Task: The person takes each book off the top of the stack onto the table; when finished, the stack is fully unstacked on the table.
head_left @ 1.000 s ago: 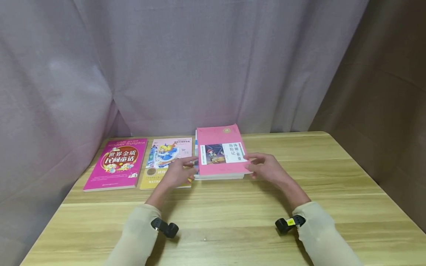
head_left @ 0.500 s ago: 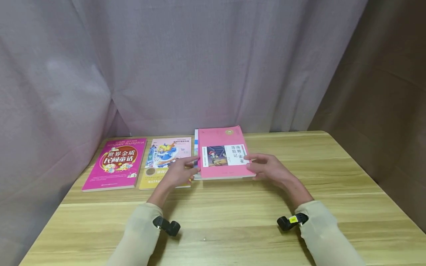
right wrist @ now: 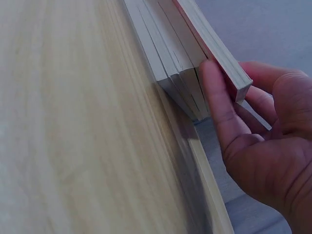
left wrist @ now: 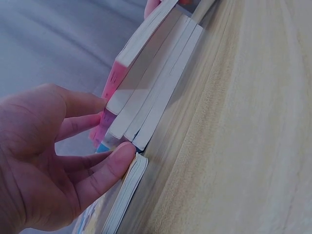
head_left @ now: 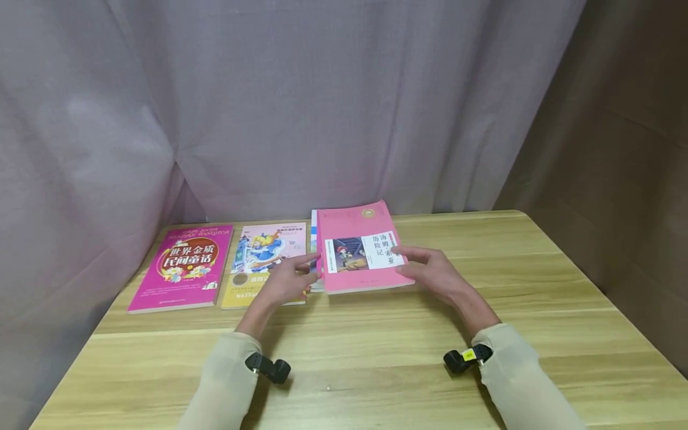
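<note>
- Pink cover on the top book [head_left: 360,248], with a white label, a small picture and a round gold mark near the far edge.
- Lies tilted on a pile [left wrist: 146,92] of books, at the back middle of the worktop [head_left: 387,370]. Sits a bit above the pile at the right, with a gap under it, and sticks out past the pile there. Hard to say if touching the pile at the left.
- Pinched at its right edge by the right hand [head_left: 432,273], with one finger or thumb in the gap below and other fingers on the cover side.
- At the left side of the pile, the left hand [head_left: 285,280], with loose fingers, not clenched. Touches the book backs with fingertips, and reaches down to the bottom books with the thumb.
- Just beside the pile, to the left, a yellow-and-pink book [head_left: 263,254] with a girl in a blue dress. Lies flat, partly behind the left hand.
- Farther left, a bright purple-pink book [head_left: 183,269] with a red circle and big white writing. Lies flat too.
- Cream sleeves [head_left: 226,376] on both arms, with black wrist cameras [head_left: 269,367].
- Behind it all, a grey curtain [head_left: 301,107] with soft folds.
</note>
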`<state>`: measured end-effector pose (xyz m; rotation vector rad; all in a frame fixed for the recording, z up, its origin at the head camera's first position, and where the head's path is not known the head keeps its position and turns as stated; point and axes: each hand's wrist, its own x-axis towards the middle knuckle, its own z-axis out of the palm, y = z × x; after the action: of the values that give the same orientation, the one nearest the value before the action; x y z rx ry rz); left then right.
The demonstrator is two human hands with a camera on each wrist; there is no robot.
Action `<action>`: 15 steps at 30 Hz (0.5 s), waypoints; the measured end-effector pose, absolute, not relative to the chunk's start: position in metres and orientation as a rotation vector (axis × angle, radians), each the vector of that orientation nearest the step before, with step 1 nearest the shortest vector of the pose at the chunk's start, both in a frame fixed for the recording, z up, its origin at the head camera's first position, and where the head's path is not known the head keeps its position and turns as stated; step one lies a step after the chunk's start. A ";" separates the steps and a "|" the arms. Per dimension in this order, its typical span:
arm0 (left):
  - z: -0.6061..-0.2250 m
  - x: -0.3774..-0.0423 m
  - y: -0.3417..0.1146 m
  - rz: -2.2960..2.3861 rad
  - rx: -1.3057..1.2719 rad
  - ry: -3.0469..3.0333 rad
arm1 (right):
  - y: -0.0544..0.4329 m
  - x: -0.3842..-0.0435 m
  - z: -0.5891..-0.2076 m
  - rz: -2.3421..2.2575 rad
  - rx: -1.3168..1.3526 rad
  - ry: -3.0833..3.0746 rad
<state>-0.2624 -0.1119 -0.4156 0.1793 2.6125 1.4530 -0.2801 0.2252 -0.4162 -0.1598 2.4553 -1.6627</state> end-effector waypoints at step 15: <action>-0.416 -0.265 -0.111 1.447 0.147 2.593 | 0.250 -0.275 -0.408 -1.896 -0.140 2.236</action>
<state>-0.2645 -0.1113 -0.4162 0.1474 2.5934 1.4473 -0.2745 0.2499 -0.4076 -0.1395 2.2358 -1.8957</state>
